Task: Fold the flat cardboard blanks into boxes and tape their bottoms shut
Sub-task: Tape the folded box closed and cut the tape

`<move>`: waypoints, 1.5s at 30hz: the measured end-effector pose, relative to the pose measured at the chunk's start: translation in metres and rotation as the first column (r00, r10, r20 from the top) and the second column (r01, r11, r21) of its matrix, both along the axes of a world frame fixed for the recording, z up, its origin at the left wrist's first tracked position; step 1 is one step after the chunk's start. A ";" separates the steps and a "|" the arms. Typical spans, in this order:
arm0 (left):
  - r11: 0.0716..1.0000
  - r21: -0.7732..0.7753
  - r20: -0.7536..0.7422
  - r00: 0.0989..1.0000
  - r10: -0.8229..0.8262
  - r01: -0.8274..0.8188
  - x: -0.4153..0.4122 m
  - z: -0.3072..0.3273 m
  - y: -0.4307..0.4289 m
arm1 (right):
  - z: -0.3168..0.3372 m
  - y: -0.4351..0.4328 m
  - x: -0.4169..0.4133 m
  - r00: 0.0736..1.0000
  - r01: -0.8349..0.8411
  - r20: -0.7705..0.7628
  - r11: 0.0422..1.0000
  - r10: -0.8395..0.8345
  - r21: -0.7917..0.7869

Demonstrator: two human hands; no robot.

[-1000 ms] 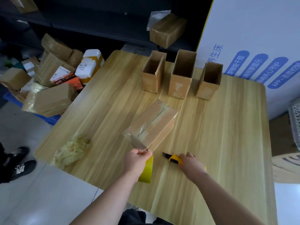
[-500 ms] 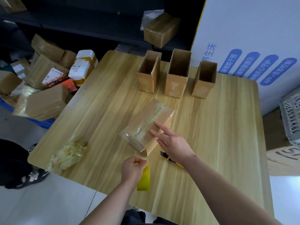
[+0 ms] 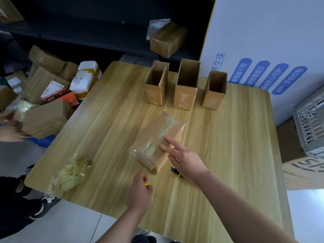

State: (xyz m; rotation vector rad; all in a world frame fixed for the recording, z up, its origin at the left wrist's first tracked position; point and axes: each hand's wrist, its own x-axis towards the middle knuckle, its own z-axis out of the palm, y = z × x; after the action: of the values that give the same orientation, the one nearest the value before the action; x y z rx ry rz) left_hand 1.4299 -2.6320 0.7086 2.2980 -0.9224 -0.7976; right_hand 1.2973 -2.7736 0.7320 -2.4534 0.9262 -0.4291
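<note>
Cardboard box [image 3: 154, 135] is now pressed flat-fingered by the right hand [image 3: 185, 160], the knife [image 3: 175, 171] let go; tape roll [image 3: 147, 184] stays gripped in the left hand [image 3: 140, 192]; bottom judged sealed.

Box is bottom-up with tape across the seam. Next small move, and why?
Probably sweep the right hand along the tape to the near end of the box, rubbing it flat: its straight fingers rest on the taped bottom, the film looks wrinkled at the near corner, and the left hand grips the tape roll.
</note>
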 end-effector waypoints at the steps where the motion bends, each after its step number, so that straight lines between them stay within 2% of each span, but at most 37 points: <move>1: 0.995 -0.009 0.122 0.988 -0.099 0.101 0.001 -0.004 0.003 | 0.000 0.001 0.001 1.000 -0.002 -0.001 1.000 0.002 0.003; 3: 0.954 0.006 0.277 0.916 -0.291 0.301 0.003 -0.015 0.006 | 0.002 0.001 0.001 1.000 0.001 0.004 1.000 -0.001 -0.003; 4: 0.924 0.041 0.276 0.885 -0.376 0.380 0.004 -0.019 0.005 | 0.002 0.001 0.001 1.000 0.005 0.007 1.000 -0.005 -0.011; 7: 0.812 0.045 0.138 0.802 -0.581 0.581 0.005 -0.028 0.001 | 0.004 0.000 0.001 1.000 0.002 0.004 1.000 -0.002 -0.014; 9: 0.791 0.001 0.023 0.791 -0.611 0.611 0.010 -0.030 0.001 | 0.004 -0.001 0.001 1.000 -0.006 -0.004 1.000 0.006 0.014; 12: 0.894 -0.083 -0.123 0.886 -0.448 0.440 0.024 -0.021 0.006 | 0.009 -0.004 0.002 1.000 -0.010 -0.017 0.999 0.010 0.038; 15: 0.996 -0.069 -0.319 0.945 -0.069 0.050 0.048 -0.008 0.004 | 0.019 -0.009 0.005 0.997 0.000 -0.072 0.997 0.006 0.082; 17: 0.991 -0.058 -0.370 0.924 0.092 -0.121 0.064 0.003 -0.005 | 0.025 -0.012 0.007 0.995 0.015 -0.104 0.994 -0.004 0.104; 20: 0.959 -0.135 -0.444 0.880 0.168 -0.251 0.072 0.026 -0.026 | 0.030 -0.018 0.010 0.994 0.019 -0.109 0.993 -0.007 0.118; 22: 0.964 -0.163 -0.381 0.915 0.134 -0.209 0.071 0.042 -0.042 | 0.032 -0.022 0.012 0.991 0.022 -0.132 0.991 -0.005 0.131; 24: 0.973 -0.140 -0.258 0.955 0.143 -0.184 0.071 0.047 -0.054 | 0.034 -0.026 0.013 0.990 0.029 -0.142 0.991 -0.010 0.133; 26: 0.956 -0.102 -0.164 0.953 0.256 -0.274 0.078 0.046 -0.059 | 0.036 -0.028 0.015 0.988 0.039 -0.154 0.990 -0.018 0.132; 29: 0.935 -0.070 -0.160 0.929 0.332 -0.347 0.092 0.046 -0.061 | 0.038 -0.027 0.018 0.989 0.071 -0.138 0.990 -0.054 0.124; 32: 0.972 -0.157 -0.261 0.957 0.130 -0.175 0.099 0.050 -0.068 | 0.034 -0.021 0.022 0.989 0.141 -0.061 0.978 -0.133 0.153; 35: 0.990 -0.141 -0.215 0.976 -0.023 -0.007 0.101 0.048 -0.075 | 0.033 -0.019 0.029 0.984 0.179 -0.025 0.963 -0.178 0.202; 38: 0.990 -0.143 -0.195 0.980 -0.036 0.008 0.102 0.048 -0.073 | 0.039 -0.026 0.038 0.977 0.211 -0.079 0.956 -0.199 0.202; 41: 0.975 -0.213 -0.183 0.983 0.025 -0.065 0.100 0.050 -0.071 | 0.045 -0.020 0.042 0.930 0.365 -0.095 0.923 -0.356 0.119; 43: 0.963 -0.269 -0.141 0.990 -0.009 -0.029 0.100 0.054 -0.074 | 0.047 -0.009 0.043 0.886 0.463 -0.040 0.872 -0.463 0.163; 45: 0.961 -0.267 -0.079 0.993 -0.093 0.069 0.102 0.058 -0.075 | 0.043 0.002 0.042 0.873 0.479 -0.041 0.838 -0.486 0.261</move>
State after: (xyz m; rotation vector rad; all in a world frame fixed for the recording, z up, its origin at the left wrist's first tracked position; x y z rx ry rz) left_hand 1.5317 -2.7073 0.7663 1.9891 -1.0218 -0.7566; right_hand 1.3393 -2.7714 0.7749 -1.9517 1.4963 -0.4684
